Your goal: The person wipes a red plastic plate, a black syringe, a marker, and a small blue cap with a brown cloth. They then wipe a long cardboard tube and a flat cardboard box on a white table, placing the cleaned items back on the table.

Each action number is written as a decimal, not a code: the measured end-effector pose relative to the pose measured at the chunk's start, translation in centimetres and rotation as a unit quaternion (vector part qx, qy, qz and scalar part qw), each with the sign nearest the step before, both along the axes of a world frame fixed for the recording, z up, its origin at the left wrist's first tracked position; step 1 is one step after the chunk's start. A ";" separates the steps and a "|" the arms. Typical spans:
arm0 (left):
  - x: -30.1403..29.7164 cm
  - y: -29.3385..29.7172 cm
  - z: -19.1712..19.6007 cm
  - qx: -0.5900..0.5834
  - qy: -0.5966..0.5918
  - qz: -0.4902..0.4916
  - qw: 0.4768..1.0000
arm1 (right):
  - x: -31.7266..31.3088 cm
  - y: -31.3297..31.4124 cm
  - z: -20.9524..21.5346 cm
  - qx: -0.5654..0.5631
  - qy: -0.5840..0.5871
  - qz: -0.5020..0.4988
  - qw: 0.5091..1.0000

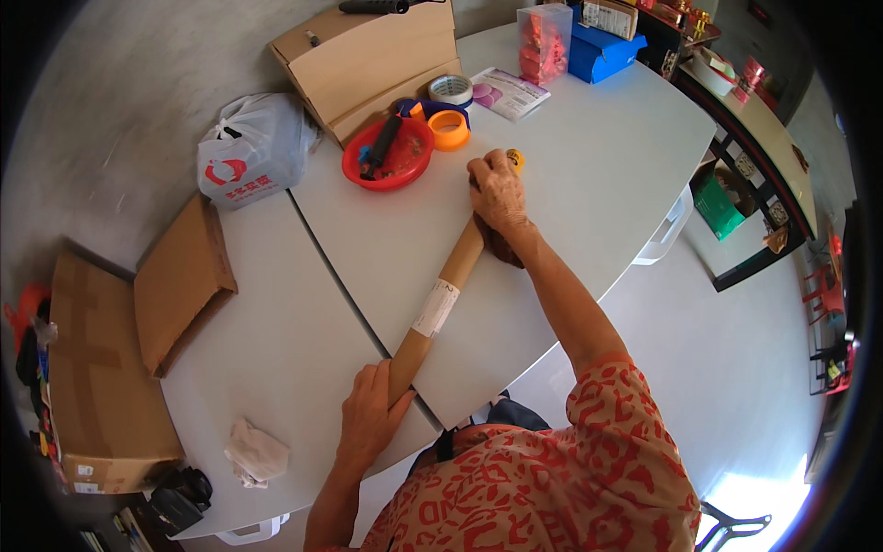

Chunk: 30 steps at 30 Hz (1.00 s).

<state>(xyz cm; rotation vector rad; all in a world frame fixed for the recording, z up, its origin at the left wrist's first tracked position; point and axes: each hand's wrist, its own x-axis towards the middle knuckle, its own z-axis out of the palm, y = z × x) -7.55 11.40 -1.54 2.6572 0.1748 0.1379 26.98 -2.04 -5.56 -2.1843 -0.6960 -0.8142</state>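
Note:
A long brown cardboard tube (455,267) with a white label lies slantwise across the table in front of me. My left hand (368,409) is closed round its near end. At the far end my right hand (499,191) is closed over the tube, its fingers curled and hiding the tip. A small yellow round thing (517,160) shows just past those fingers; its kind cannot be made out. Beneath my right wrist lies something dark brown (502,248), mostly covered.
Beyond the tube are a red bowl (391,177) with a black-handled tool, an orange tape roll (450,131), a grey tape roll (451,89) and a leaflet (508,93). A plastic bag (253,152) and cardboard boxes (106,368) stand left, near a crumpled cloth (257,453). A seam (336,262) crosses the table.

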 end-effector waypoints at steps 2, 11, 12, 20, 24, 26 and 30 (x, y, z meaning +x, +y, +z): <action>0.0 0.1 -0.4 0.008 -0.029 -0.005 1.000 | 2.0 -0.8 -0.5 0.024 -0.014 -0.014 0.999; -0.2 -0.4 -0.3 0.033 -0.042 -0.007 0.999 | 2.7 0.0 -0.9 0.058 0.165 -0.251 0.952; -0.2 -0.4 -0.3 0.040 -0.045 -0.011 0.998 | 1.7 0.2 -1.0 0.054 0.150 -0.228 0.960; -0.3 -0.9 -0.3 0.051 -0.041 -0.004 0.998 | -6.6 -0.4 0.0 -0.090 -0.073 -0.016 0.993; -0.4 -1.5 -0.5 0.096 -0.051 0.006 0.994 | -11.6 0.2 1.9 -0.224 -0.086 0.100 0.966; -0.5 -2.0 -0.3 0.141 -0.067 0.006 0.988 | -14.2 0.8 1.6 -0.177 -0.063 0.175 0.967; -0.8 -3.2 -0.6 0.161 -0.053 0.020 0.985 | -17.6 0.7 1.7 -0.090 -0.093 0.325 0.937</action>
